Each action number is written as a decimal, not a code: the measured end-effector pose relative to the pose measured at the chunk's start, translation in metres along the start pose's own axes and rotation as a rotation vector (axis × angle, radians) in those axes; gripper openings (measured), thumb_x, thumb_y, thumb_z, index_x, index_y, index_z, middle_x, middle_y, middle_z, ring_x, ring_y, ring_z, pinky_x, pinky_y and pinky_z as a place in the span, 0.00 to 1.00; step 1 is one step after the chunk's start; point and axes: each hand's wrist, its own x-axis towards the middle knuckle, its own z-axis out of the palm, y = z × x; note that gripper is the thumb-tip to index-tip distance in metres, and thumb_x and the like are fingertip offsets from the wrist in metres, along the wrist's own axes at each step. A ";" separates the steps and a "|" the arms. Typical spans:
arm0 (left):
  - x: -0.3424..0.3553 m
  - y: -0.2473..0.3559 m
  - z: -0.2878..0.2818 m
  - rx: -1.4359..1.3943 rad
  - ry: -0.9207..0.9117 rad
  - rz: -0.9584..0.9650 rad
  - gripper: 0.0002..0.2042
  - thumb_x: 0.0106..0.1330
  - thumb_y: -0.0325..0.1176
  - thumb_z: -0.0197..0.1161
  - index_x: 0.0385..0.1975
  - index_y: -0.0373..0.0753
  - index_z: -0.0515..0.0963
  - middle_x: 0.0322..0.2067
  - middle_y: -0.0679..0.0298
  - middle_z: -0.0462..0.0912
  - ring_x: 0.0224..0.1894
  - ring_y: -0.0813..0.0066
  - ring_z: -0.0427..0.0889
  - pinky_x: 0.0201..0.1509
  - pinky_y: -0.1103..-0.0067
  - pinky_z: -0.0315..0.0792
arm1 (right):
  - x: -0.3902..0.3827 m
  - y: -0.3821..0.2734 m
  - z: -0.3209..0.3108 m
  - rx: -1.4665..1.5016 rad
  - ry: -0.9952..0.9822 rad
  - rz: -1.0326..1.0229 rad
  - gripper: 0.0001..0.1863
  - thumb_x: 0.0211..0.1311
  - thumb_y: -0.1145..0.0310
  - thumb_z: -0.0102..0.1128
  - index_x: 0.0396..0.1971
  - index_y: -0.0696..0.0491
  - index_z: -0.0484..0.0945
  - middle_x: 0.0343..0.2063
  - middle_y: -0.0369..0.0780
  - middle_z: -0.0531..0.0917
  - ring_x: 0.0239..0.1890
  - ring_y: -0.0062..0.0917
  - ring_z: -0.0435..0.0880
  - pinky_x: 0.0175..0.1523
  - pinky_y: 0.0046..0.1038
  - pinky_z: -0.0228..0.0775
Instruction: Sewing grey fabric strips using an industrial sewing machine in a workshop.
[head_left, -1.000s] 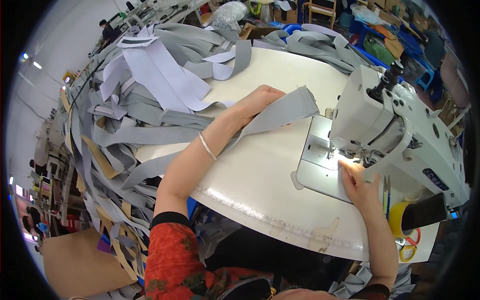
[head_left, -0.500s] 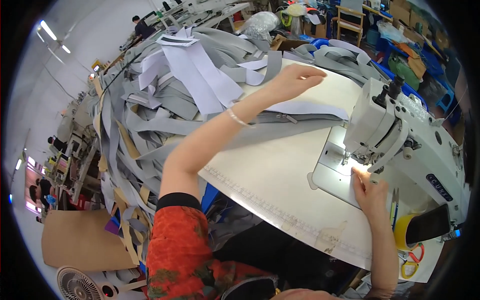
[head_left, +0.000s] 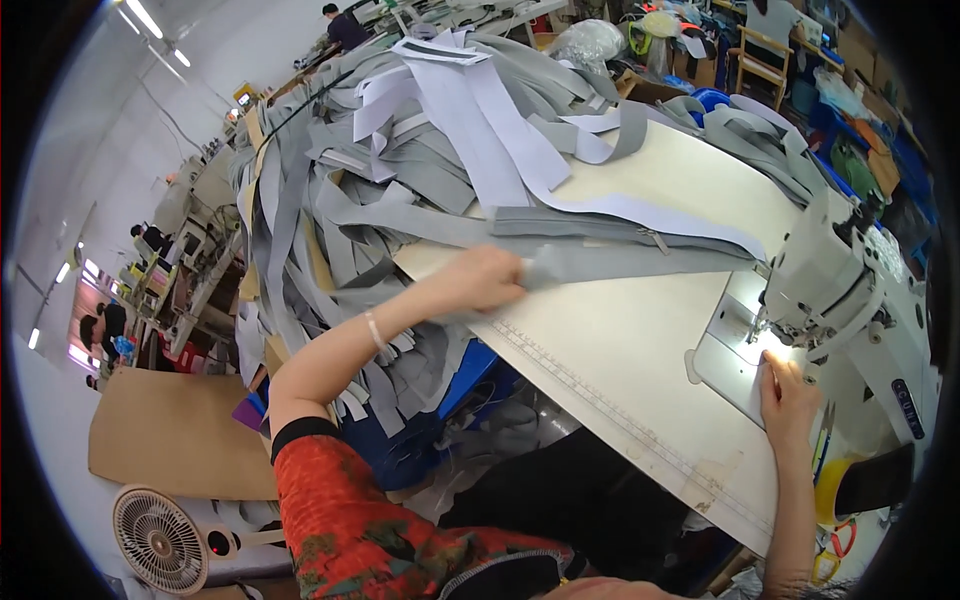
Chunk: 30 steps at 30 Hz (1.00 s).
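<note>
Left hand (head_left: 480,280) has moved most on my feed: a second ago it's at the raised cloth end near the sewing machine (head_left: 825,270), half a second ago it's lifted over the far strips, now it's down by the table's near-left edge. Fingers now curled, grey cloth right at the tips; I can't confirm a grip through the blur. The raised end is gone from there; I now get the grey strip (head_left: 640,262) lying low toward the machine, zipper pull (head_left: 655,240) in sight. My view has swung left: machine sits further right, whole fan head (head_left: 160,540) now in.
</note>
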 end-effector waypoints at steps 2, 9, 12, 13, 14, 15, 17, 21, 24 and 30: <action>0.025 0.040 0.019 -0.519 -0.148 0.087 0.13 0.61 0.36 0.60 0.20 0.32 0.75 0.14 0.60 0.80 0.15 0.73 0.81 0.20 0.75 0.74 | -0.006 -0.009 0.005 0.017 0.027 -0.057 0.10 0.57 0.75 0.61 0.39 0.49 0.83 0.20 0.40 0.77 0.21 0.33 0.75 0.25 0.34 0.65; 0.080 0.127 0.050 -1.251 -0.177 -0.093 0.16 0.68 0.40 0.58 0.36 0.28 0.71 0.29 0.51 0.82 0.26 0.66 0.84 0.27 0.74 0.81 | 0.022 -0.163 0.028 0.275 0.062 -0.690 0.17 0.45 0.76 0.65 0.40 0.56 0.80 0.31 0.38 0.79 0.31 0.31 0.79 0.34 0.30 0.73; 0.095 0.112 0.047 -1.339 0.029 -0.123 0.15 0.69 0.39 0.57 0.36 0.29 0.73 0.29 0.53 0.83 0.26 0.67 0.84 0.28 0.76 0.80 | 0.021 -0.155 0.026 0.264 -0.212 -0.528 0.15 0.49 0.71 0.63 0.39 0.58 0.79 0.38 0.42 0.79 0.43 0.33 0.78 0.48 0.32 0.72; 0.094 0.104 0.041 -1.338 0.008 -0.126 0.15 0.69 0.39 0.57 0.36 0.29 0.73 0.29 0.53 0.83 0.26 0.67 0.84 0.28 0.76 0.80 | 0.020 -0.143 0.025 0.277 -0.200 -0.568 0.15 0.49 0.72 0.62 0.40 0.56 0.79 0.40 0.42 0.79 0.46 0.34 0.78 0.51 0.34 0.71; 0.090 0.097 0.033 -1.179 0.077 -0.090 0.14 0.69 0.39 0.57 0.37 0.30 0.74 0.30 0.55 0.83 0.27 0.68 0.84 0.29 0.77 0.80 | 0.019 -0.129 0.024 0.287 -0.191 -0.612 0.15 0.49 0.73 0.62 0.41 0.55 0.79 0.43 0.41 0.79 0.49 0.35 0.78 0.54 0.35 0.71; 0.088 0.093 0.030 -1.021 0.143 -0.051 0.14 0.69 0.39 0.57 0.37 0.31 0.75 0.30 0.56 0.83 0.28 0.69 0.84 0.30 0.78 0.79 | 0.020 -0.118 0.024 0.379 -0.264 -0.564 0.15 0.51 0.74 0.60 0.42 0.54 0.80 0.46 0.40 0.79 0.51 0.35 0.78 0.56 0.34 0.71; 0.069 0.092 0.039 -0.777 0.292 0.255 0.12 0.68 0.38 0.58 0.38 0.32 0.75 0.31 0.57 0.83 0.28 0.70 0.84 0.31 0.79 0.79 | 0.033 -0.095 0.028 0.433 -0.264 -0.590 0.16 0.51 0.75 0.59 0.43 0.54 0.79 0.46 0.40 0.79 0.51 0.35 0.78 0.56 0.34 0.72; 0.055 0.113 0.071 -0.410 0.386 0.746 0.15 0.63 0.33 0.62 0.48 0.36 0.75 0.42 0.57 0.81 0.44 0.65 0.81 0.50 0.72 0.73 | 0.051 -0.089 0.019 0.508 -0.299 -0.637 0.19 0.50 0.76 0.62 0.46 0.55 0.78 0.47 0.42 0.79 0.51 0.36 0.77 0.53 0.34 0.74; 0.047 0.116 0.080 -0.163 0.446 0.824 0.19 0.61 0.33 0.63 0.52 0.38 0.73 0.48 0.56 0.78 0.53 0.62 0.76 0.60 0.68 0.66 | 0.032 -0.097 -0.007 0.343 -0.267 -0.598 0.21 0.48 0.74 0.65 0.46 0.56 0.77 0.47 0.42 0.78 0.52 0.38 0.76 0.53 0.36 0.73; 0.037 0.112 0.067 -0.052 0.507 0.709 0.18 0.58 0.31 0.63 0.49 0.39 0.76 0.48 0.58 0.80 0.51 0.60 0.77 0.58 0.68 0.68 | -0.033 -0.096 -0.032 0.017 -0.270 -0.273 0.23 0.48 0.75 0.66 0.48 0.58 0.76 0.49 0.43 0.77 0.55 0.41 0.74 0.59 0.43 0.67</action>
